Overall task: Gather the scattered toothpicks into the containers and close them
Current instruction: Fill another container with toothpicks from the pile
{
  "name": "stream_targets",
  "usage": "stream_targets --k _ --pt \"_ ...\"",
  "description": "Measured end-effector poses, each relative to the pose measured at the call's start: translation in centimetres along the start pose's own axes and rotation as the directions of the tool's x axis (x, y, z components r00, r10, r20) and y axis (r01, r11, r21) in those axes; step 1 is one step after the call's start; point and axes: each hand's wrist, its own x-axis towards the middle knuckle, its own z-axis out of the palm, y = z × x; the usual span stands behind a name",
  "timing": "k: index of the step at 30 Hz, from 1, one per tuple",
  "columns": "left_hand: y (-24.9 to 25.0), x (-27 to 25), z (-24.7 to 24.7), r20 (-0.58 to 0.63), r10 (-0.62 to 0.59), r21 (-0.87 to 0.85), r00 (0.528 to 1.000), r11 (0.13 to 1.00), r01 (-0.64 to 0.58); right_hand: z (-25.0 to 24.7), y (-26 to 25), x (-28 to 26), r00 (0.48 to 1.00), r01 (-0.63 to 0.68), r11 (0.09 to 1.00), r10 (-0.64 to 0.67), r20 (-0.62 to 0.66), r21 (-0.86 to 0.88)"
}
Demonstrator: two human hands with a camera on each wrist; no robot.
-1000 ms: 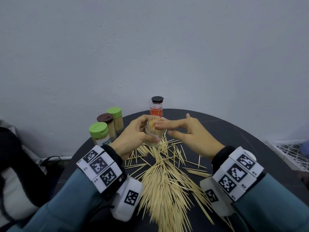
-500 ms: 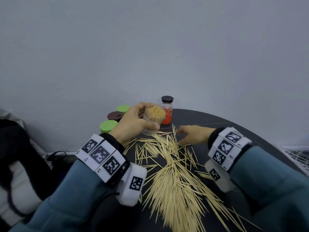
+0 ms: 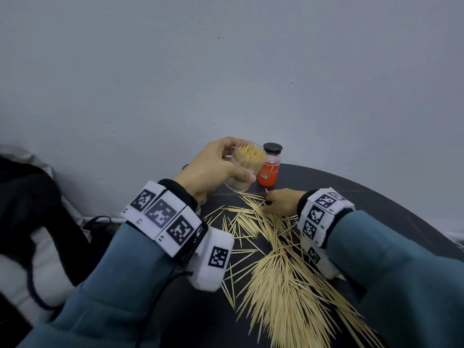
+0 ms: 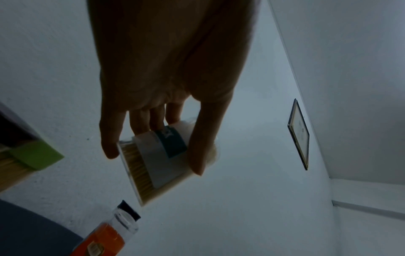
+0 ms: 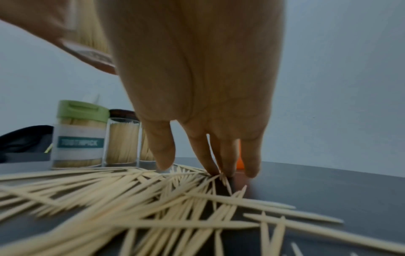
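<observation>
Most toothpicks are still scattered across the table, lower centre of frame. My left hand grips a full, lidless container; my right hand, fingers extended, touches the pile.

The head camera looks forward and down from above the round table, taking in both forearms and the wall behind. The left wrist camera looks along the left hand from close behind, tilted up toward the wall. The right wrist camera sits low and near the tabletop, facing along the right hand. All three views share the orange bottle; two show the scattered toothpicks.
</observation>
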Motion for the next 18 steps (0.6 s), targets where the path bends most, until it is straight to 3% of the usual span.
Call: stream_targets --k 7,13,18 --pt "0.2 -0.5 -0.8 -0.037 0.006 -0.017 0.999 1.0 -0.007 1.1 0.3 -2.1 0.994 0.111 0.994 -0.111 0.004 0.001" --pt "0.3 -0.5 -1.8 -0.08 0.011 -0.063 0.997 0.998 -0.016 -0.2 -0.6 -2.3 0.97 0.175 0.983 -0.164 -0.176 0.049" --pt "0.4 -0.5 -2.3 -0.086 0.002 -0.059 0.996 0.998 -0.007 -0.1 -2.5 0.1 0.982 0.188 0.982 -0.187 -0.02 0.032"
